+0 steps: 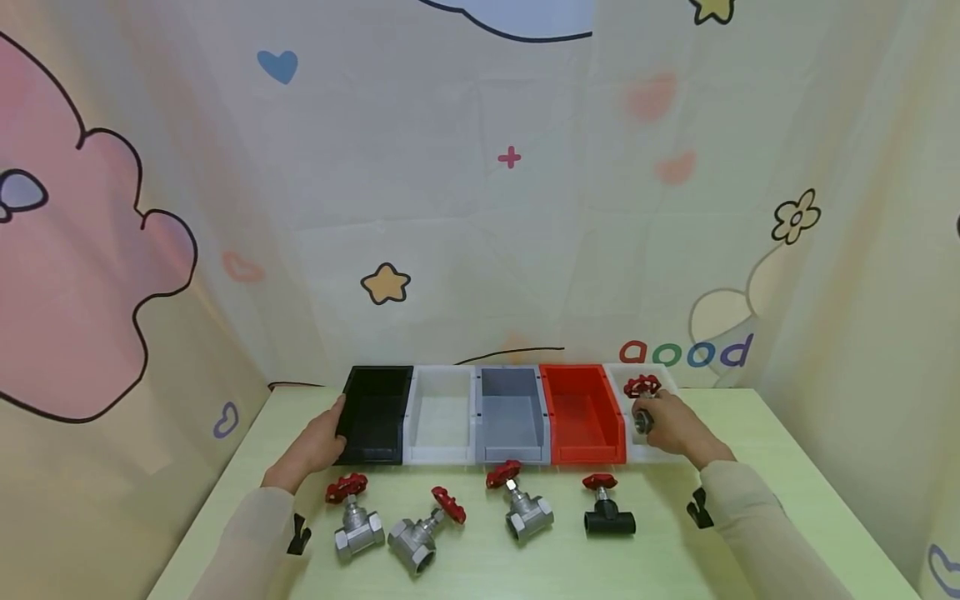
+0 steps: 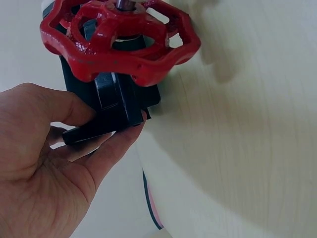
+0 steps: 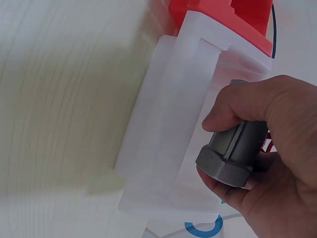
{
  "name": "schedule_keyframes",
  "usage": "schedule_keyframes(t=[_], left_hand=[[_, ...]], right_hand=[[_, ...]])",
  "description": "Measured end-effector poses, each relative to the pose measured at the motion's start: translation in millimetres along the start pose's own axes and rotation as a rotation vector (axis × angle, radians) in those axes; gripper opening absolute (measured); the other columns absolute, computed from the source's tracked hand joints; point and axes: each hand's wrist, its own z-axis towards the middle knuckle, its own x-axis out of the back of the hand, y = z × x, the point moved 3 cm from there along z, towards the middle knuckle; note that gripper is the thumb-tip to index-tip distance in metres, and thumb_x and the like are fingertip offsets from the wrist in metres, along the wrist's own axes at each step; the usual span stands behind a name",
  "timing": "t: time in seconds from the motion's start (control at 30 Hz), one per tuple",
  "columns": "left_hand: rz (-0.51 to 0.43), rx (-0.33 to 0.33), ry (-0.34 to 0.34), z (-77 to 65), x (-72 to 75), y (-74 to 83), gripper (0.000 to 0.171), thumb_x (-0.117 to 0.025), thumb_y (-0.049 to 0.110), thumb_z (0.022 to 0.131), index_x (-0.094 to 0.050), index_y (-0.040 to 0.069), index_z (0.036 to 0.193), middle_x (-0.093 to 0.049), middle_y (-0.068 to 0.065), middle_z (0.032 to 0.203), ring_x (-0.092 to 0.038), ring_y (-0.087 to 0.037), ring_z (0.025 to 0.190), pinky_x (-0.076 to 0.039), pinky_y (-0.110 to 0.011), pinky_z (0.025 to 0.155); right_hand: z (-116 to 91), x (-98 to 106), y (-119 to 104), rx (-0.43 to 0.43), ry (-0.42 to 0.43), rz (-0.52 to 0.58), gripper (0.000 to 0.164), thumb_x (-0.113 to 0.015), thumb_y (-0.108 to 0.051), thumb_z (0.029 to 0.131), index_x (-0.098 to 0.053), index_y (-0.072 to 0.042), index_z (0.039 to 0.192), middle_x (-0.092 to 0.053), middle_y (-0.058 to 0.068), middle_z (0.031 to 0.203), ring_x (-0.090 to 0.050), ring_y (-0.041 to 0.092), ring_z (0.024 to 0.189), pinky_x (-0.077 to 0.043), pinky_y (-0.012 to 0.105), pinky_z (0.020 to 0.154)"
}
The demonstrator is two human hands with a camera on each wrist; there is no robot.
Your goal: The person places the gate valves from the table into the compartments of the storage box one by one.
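Observation:
My right hand (image 1: 675,423) grips a grey metal gate valve with a red handwheel (image 1: 642,386) over the rightmost white bin (image 1: 651,454). In the right wrist view, thumb and fingers wrap the valve's body (image 3: 225,166), and its hex end points towards the camera. At the far left, my left hand (image 1: 318,437) holds the side wall of the black bin (image 1: 371,457). The left wrist view shows the thumb on one side of the black bin's edge (image 2: 106,121) and fingers beneath. Closest to this hand on the table lies a metal valve (image 1: 356,529) with a red handwheel (image 2: 119,44).
Between the held bins stand a white bin (image 1: 440,456), a grey-blue bin (image 1: 513,454) and a red bin (image 1: 588,455), all side by side. In front lie two more metal valves (image 1: 412,543) and a black valve (image 1: 609,522) with a red handwheel. A printed curtain (image 1: 450,208) hangs behind.

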Motion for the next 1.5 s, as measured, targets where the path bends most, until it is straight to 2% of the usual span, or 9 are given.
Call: schedule_keyframes(t=[0.13,0.27,0.63,0.9,1.17,1.23,1.37,1.43,1.5], left_hand=[[-0.003,0.002,-0.005,-0.3,-0.3,0.9,0.074,-0.046,0.000,0.094,-0.004,-0.007,0.155,-0.025,-0.035,0.155,-0.030,-0.051,0.140,-0.033,-0.062,0.110],[-0.003,0.003,-0.008,0.2,-0.2,1.5,0.073,-0.046,0.000,0.095,-0.004,-0.006,0.155,-0.025,-0.035,0.155,-0.028,-0.052,0.141,-0.032,-0.062,0.111],[-0.003,0.010,-0.002,1.0,0.3,-2.4,0.075,-0.047,0.000,0.095,-0.004,-0.005,0.156,-0.025,-0.035,0.155,-0.033,-0.050,0.140,-0.037,-0.060,0.108],[-0.008,0.012,0.008,0.9,-1.6,-5.0,0.075,-0.047,0.000,0.093,-0.004,-0.006,0.155,-0.026,-0.035,0.154,-0.033,-0.049,0.140,-0.035,-0.061,0.110],[-0.006,0.008,0.010,0.1,-3.1,-5.2,0.075,-0.047,0.000,0.093,-0.005,-0.006,0.155,-0.029,-0.035,0.153,-0.042,-0.046,0.134,-0.038,-0.060,0.107],[-0.006,0.010,0.008,0.2,-2.8,-5.2,0.075,-0.046,0.000,0.093,-0.005,-0.005,0.155,-0.028,-0.035,0.154,-0.040,-0.047,0.136,-0.038,-0.061,0.107],[-0.001,0.020,0.014,1.4,-1.9,-5.3,0.075,-0.047,0.001,0.094,-0.005,-0.005,0.156,-0.029,-0.034,0.153,-0.051,-0.042,0.120,-0.045,-0.053,0.098],[0.003,0.024,0.019,2.6,-1.3,-5.2,0.075,-0.049,0.002,0.094,-0.006,-0.004,0.156,-0.031,-0.034,0.153,-0.053,-0.037,0.110,-0.045,-0.048,0.091],[0.006,0.023,0.024,4.2,-0.6,-5.4,0.076,-0.050,0.002,0.094,-0.007,-0.004,0.156,-0.033,-0.034,0.152,-0.053,-0.033,0.104,-0.046,-0.046,0.089]], right_hand=[[1,-3,3,-0.009,-0.005,0.005,0.034,-0.077,0.002,0.069,-0.068,-0.007,0.101,-0.063,0.019,0.103,-0.056,0.036,0.096,-0.052,0.058,0.089],[1,-6,4,-0.036,-0.025,0.020,0.036,-0.078,0.001,0.070,-0.068,-0.006,0.103,-0.063,0.022,0.109,-0.057,0.040,0.101,-0.050,0.061,0.092],[5,-8,5,-0.060,-0.042,0.029,0.038,-0.079,0.000,0.071,-0.069,-0.006,0.108,-0.063,0.024,0.115,-0.057,0.043,0.107,-0.048,0.061,0.095],[11,-12,6,-0.023,-0.057,0.033,0.034,-0.077,0.001,0.073,-0.069,-0.005,0.106,-0.067,0.020,0.110,-0.059,0.039,0.102,-0.049,0.060,0.095],[10,-17,8,0.003,-0.056,0.038,0.030,-0.079,-0.004,0.076,-0.071,-0.006,0.105,-0.070,0.015,0.106,-0.061,0.036,0.098,-0.048,0.061,0.097],[11,-17,9,0.018,-0.051,0.035,0.030,-0.079,-0.004,0.076,-0.071,-0.005,0.105,-0.070,0.015,0.105,-0.062,0.036,0.097,-0.048,0.061,0.096],[15,-19,10,0.044,-0.050,0.016,0.028,-0.079,-0.004,0.076,-0.071,-0.004,0.103,-0.071,0.013,0.099,-0.062,0.033,0.091,-0.050,0.059,0.094],[16,-19,11,0.045,-0.055,0.017,0.028,-0.079,-0.004,0.076,-0.072,-0.004,0.103,-0.071,0.012,0.098,-0.061,0.031,0.089,-0.051,0.058,0.094],[17,-19,10,0.047,-0.060,0.015,0.028,-0.079,-0.004,0.076,-0.072,-0.004,0.103,-0.071,0.012,0.099,-0.061,0.031,0.090,-0.051,0.058,0.094]])
